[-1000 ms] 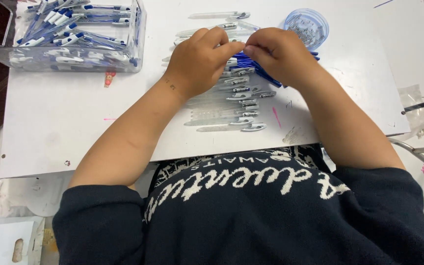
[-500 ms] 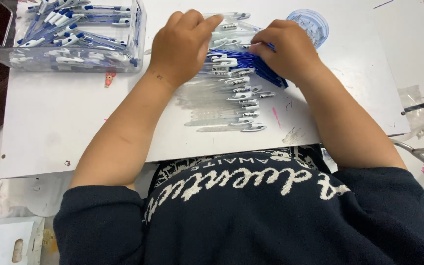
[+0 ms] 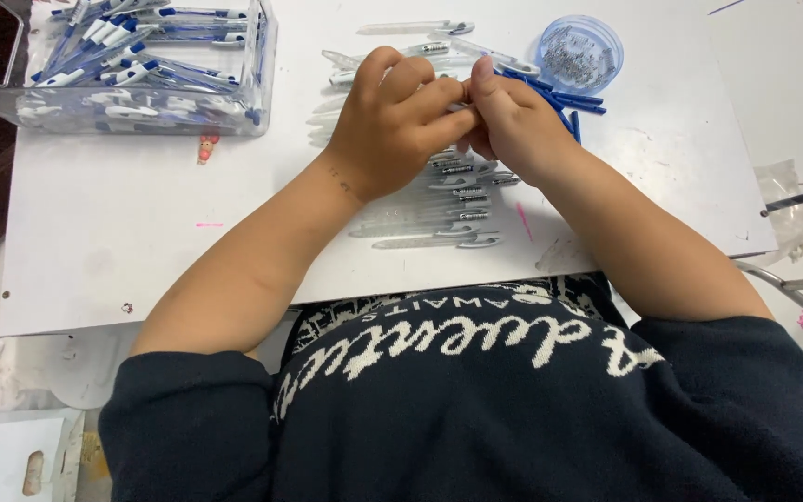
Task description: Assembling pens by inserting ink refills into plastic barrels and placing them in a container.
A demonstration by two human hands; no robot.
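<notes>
Over white board (image 3: 141,232), left hand (image 3: 392,121), right hand (image 3: 513,125) (pinching together), pen barrels (image 3: 429,228) lying crosswise

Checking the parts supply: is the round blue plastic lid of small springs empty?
No, the round blue plastic lid holds a heap of small metal springs.

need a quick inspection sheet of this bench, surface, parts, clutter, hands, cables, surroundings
surface: white board, scuffed, with small pink marks.
job's things: row of clear pen barrels under the hands; blue refills beside the right hand; clear bin of finished blue and white pens at upper left; round blue tub of small springs at upper right.
clutter: crumpled clear bag at the right edge.
hands: left hand and right hand meet over the barrels, fingers closed on a small part that is hidden.
cables: nothing seen.
surroundings: metal frame at right; white box at lower left.
</notes>
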